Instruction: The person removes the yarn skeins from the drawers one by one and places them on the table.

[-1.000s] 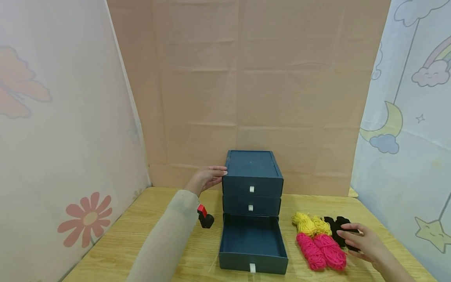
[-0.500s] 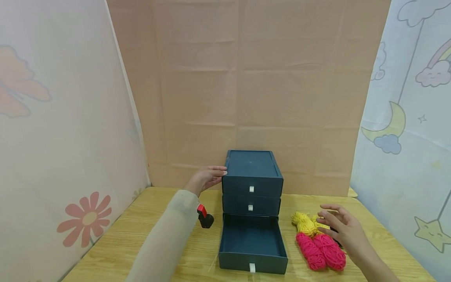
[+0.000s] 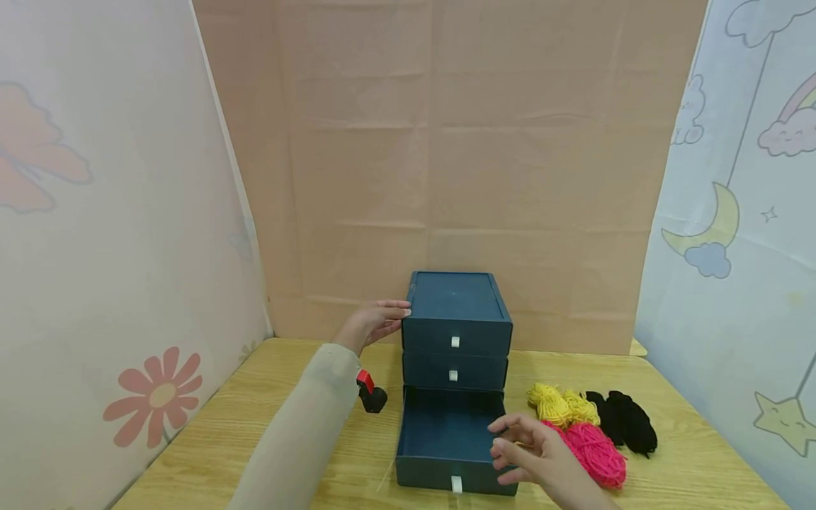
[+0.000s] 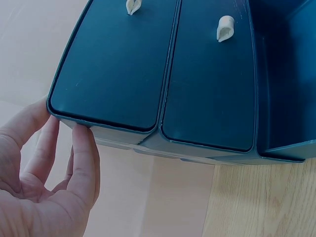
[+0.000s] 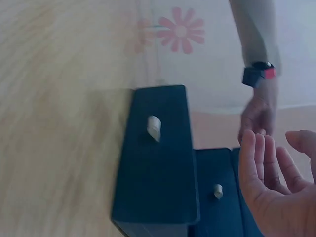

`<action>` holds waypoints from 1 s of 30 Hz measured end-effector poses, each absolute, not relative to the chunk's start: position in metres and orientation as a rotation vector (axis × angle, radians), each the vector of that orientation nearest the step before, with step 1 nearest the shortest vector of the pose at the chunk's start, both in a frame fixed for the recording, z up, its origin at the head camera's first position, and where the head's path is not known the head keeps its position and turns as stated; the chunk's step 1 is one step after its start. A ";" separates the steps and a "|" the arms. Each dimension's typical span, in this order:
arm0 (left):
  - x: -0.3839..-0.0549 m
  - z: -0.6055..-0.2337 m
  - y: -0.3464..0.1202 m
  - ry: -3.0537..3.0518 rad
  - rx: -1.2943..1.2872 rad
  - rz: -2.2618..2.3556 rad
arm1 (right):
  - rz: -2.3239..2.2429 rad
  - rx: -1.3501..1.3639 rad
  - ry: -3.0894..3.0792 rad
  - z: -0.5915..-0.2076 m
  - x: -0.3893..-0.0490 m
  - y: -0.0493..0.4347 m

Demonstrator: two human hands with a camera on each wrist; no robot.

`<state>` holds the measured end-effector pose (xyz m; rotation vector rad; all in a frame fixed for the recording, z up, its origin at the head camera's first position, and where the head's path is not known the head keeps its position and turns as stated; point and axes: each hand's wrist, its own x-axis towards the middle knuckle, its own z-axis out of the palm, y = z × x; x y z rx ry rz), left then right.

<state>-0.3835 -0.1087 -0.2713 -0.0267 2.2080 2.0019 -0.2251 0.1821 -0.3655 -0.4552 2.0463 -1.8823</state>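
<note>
A dark blue drawer cabinet stands on the table with white pull tabs; its bottom drawer is pulled out and bare inside. My left hand rests its fingertips on the cabinet's upper left edge; the left wrist view shows slightly bent fingers against its side. Above the right front of the pulled-out drawer, my right hand holds nothing, fingers loosely bent. Right of the drawer lie pink yarn, partly hidden by that hand, yellow yarn and black yarn.
The wooden table carries everything. Brown paper covers the back behind the cabinet. Printed cloth with a flower hangs at the left, and another with a moon and star at the right. A small black-and-red device sits on my left wrist.
My right hand has moved left from beside the black yarn, past the yellow and pink yarn, to the drawer's front right. The left hand and cabinet have stayed still.
</note>
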 end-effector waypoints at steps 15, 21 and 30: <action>-0.379 -0.268 -0.109 2.204 -0.048 2.008 | -1.649 -0.554 2.053 -0.409 -0.226 0.155; -0.378 -0.267 -0.109 2.198 -0.047 2.009 | -1.520 -0.647 2.019 -0.430 -0.238 0.157; -0.376 -0.267 -0.109 2.197 -0.036 2.006 | -1.570 -0.796 2.022 -0.435 -0.239 0.153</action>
